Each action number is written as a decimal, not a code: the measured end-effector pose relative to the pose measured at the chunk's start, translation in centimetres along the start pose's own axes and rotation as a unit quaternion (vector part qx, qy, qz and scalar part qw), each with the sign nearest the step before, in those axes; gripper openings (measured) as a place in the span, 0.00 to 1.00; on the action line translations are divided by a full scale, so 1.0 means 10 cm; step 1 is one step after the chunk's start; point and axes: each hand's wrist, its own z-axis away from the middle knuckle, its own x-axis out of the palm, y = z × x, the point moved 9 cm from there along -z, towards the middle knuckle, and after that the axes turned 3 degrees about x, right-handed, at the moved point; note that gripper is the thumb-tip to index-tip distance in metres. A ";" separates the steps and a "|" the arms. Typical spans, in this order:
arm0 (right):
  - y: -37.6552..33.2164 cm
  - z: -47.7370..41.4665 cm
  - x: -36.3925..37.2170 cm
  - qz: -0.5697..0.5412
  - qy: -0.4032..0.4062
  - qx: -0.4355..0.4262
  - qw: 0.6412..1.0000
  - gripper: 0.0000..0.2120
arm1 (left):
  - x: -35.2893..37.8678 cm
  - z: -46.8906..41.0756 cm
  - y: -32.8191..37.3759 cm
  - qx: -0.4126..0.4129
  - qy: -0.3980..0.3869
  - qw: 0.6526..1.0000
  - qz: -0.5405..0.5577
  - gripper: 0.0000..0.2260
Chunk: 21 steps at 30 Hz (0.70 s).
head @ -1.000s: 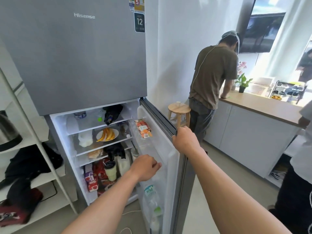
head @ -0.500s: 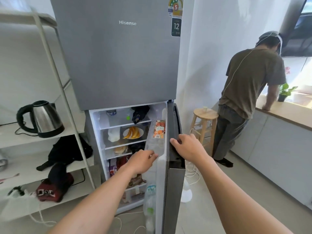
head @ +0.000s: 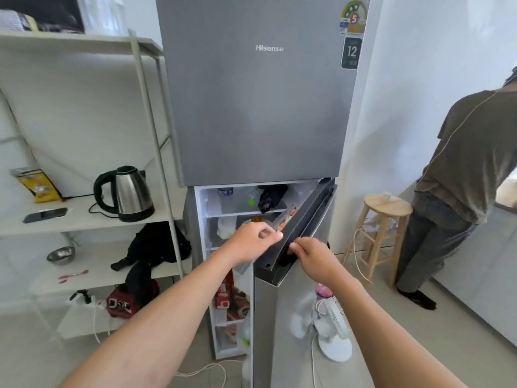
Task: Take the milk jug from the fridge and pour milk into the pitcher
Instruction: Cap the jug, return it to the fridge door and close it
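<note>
At the fridge, its lower door now stands narrower, both hands atop.

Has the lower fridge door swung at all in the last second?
Yes. The lower fridge door has swung toward closing, narrowing the gap against the fixed fridge body.

A lived-in home kitchen or small flat's kitchenette. A grey two-door fridge stands against a white wall, food on its lit shelves. Left of it, an open white shelf unit carries an electric kettle, a steel bowl and clothes. At right stand a wooden stool and white cabinets.
</note>
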 end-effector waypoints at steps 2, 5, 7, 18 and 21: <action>-0.05 -0.07 0.09 -0.006 -0.020 -0.026 0.999 0.11 | -0.09 -0.02 -0.10 -0.007 0.003 1.000 -0.016 0.16; -0.17 -0.18 0.21 0.010 -0.033 -0.063 0.997 0.12 | -0.27 -0.07 -0.22 -0.013 0.019 1.000 -0.015 0.15; -0.30 -0.28 0.28 0.044 -0.029 -0.095 0.994 0.12 | -0.39 -0.10 -0.29 -0.020 0.022 0.999 -0.021 0.14; -0.74 -0.92 0.68 0.134 0.009 -0.178 0.975 0.14 | -0.79 -0.37 -0.55 0.038 0.081 0.954 -0.286 0.14; -0.83 -1.13 0.79 0.133 0.009 -0.197 0.971 0.14 | -0.87 -0.52 -0.64 0.095 0.097 0.925 -0.355 0.18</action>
